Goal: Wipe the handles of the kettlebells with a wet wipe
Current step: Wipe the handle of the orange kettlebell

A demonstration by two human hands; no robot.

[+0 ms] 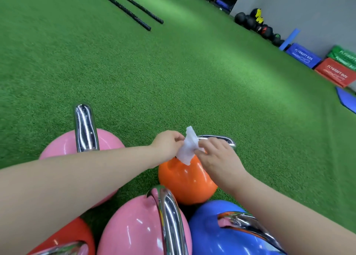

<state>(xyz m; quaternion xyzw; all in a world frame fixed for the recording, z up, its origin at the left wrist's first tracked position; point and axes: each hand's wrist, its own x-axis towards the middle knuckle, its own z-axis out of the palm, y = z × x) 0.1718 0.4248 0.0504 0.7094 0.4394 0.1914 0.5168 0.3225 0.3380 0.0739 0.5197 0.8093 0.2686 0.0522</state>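
Several kettlebells with chrome handles stand on green turf. My left hand (168,143) and my right hand (217,155) both pinch a white wet wipe (187,148) just above the orange kettlebell (185,181). Its chrome handle (223,139) shows beyond my right hand, partly hidden by it. A pink kettlebell (107,141) with an upright handle (84,127) stands to the left, behind my left forearm. Nearer me are another pink kettlebell (133,225), a blue kettlebell (212,235) and a red kettlebell (73,237).
Two black battle ropes (134,16) lie on the turf far ahead. Black medicine balls (256,23), a blue foam roller (290,40) and blue, red and green plyo boxes (331,71) line the grey wall at right. A blue mat (346,100) lies at the right edge.
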